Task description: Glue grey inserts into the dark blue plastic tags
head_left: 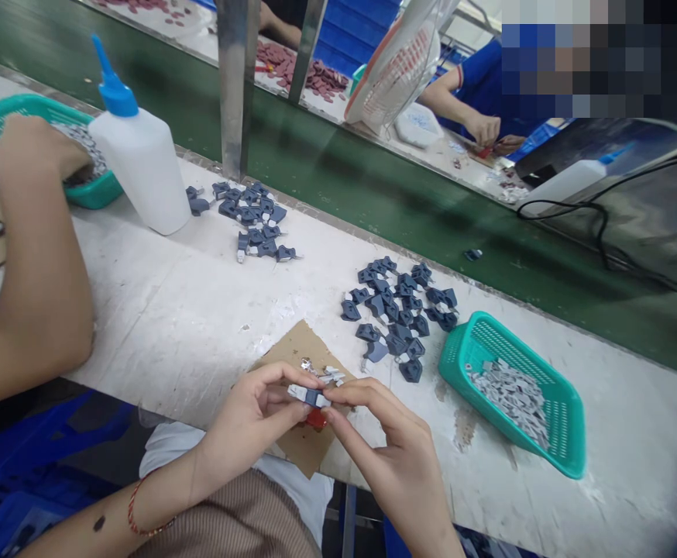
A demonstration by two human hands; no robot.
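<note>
Both my hands meet over the near table edge, pinching one small dark-blue plastic part with light-grey ends [311, 397]. The fingers of my left hand [250, 411] close on its left side, and my right hand [393, 434] grips its right end between thumb and forefinger. Beneath them lies a brown cardboard sheet [300, 345] with several small light-grey pieces [331, 376] on it. Something red [316, 419] shows just under the held part; its kind is partly hidden by my fingers.
A green basket of small grey pieces [574, 434] stands right of a pile of dark-blue parts [396, 302]. Another blue pile [254, 213] lies near a white glue bottle [144, 167]. A co-worker's arm [42, 248] reaches into a green basket [22, 105] at left.
</note>
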